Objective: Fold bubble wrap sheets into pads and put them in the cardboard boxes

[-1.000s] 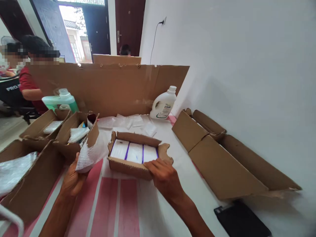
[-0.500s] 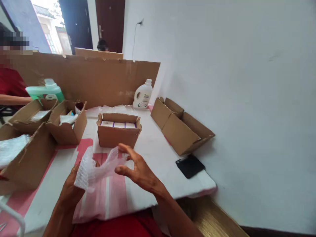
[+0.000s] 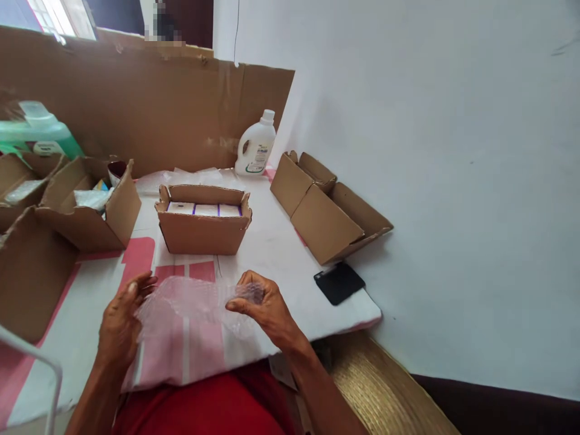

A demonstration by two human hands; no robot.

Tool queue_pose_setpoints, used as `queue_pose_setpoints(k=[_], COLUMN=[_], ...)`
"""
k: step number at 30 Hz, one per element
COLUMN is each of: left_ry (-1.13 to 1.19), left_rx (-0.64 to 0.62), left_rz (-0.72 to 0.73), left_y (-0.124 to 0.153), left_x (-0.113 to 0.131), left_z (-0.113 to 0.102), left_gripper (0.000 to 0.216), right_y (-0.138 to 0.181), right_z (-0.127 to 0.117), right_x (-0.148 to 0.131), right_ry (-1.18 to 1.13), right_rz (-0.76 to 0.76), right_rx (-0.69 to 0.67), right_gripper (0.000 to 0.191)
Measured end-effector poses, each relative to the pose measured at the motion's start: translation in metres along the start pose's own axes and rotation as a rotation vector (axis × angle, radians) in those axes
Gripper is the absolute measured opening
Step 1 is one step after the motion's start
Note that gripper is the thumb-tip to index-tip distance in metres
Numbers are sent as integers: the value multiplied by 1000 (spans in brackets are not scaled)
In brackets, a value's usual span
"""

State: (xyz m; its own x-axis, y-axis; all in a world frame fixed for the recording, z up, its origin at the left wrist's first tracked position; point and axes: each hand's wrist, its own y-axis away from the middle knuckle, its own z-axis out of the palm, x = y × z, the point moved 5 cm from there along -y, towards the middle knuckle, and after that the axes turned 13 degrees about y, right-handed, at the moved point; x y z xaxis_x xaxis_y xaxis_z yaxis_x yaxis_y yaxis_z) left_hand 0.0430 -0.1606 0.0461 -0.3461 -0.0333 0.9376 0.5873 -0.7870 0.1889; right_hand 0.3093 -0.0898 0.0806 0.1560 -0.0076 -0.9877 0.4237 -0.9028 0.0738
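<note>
A sheet of clear bubble wrap (image 3: 190, 311) is stretched out between my hands just above the near edge of the table (image 3: 281, 254). My left hand (image 3: 120, 323) grips its left edge and my right hand (image 3: 263, 308) pinches its right corner. Behind the sheet stands a small open cardboard box (image 3: 202, 232) holding three white packs with purple edges (image 3: 206, 209).
Open cardboard boxes (image 3: 86, 220) with wrapped items stand at the left. A folded cardboard box (image 3: 324, 205) leans against the wall on the right, beside a black flat object (image 3: 339, 282). A white bottle (image 3: 256, 145) and green bottle (image 3: 38, 133) stand before a cardboard screen (image 3: 149, 109).
My right hand left the small box and took the bubble wrap's right corner. Both hands spread the crumpled sheet flat near the table's front edge. The view pulled back and down.
</note>
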Motion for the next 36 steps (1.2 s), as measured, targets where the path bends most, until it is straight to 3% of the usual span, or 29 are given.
queue_pose_setpoints(k=[5, 9, 13, 17, 21, 25, 28, 32, 36], left_ry=[-310, -833, -958, -990, -1127, -1216, -1244, -1080, -877], left_rx=[-18, -386, -558, -635, -705, -769, -779, -787, -716], left_rz=[598, 999, 1159, 1219, 1246, 1163, 1049, 930, 821], left_y=[42, 72, 68, 67, 82, 95, 102, 114, 103], left_x=[37, 36, 19, 6, -20, -57, -71, -52, -21], left_z=[12, 50, 66, 66, 57, 45, 40, 41, 38], left_gripper=[50, 63, 19, 11, 21, 30, 30, 27, 32], right_y=[7, 11, 10, -4, -28, -49, -57, -54, -30], right_z=[5, 13, 12, -2, -15, -22, -27, -35, -24], right_x=[3, 10, 21, 45, 68, 84, 91, 88, 55], right_ry=[34, -7, -121, -190, -42, 114, 168, 285, 587], right_rz=[16, 37, 0, 35, 56, 24, 23, 4, -160], right_rx=[-5, -100, -118, -36, -32, -50, -17, 88, 381], right_gripper=[48, 53, 52, 49, 45, 39, 36, 28, 32])
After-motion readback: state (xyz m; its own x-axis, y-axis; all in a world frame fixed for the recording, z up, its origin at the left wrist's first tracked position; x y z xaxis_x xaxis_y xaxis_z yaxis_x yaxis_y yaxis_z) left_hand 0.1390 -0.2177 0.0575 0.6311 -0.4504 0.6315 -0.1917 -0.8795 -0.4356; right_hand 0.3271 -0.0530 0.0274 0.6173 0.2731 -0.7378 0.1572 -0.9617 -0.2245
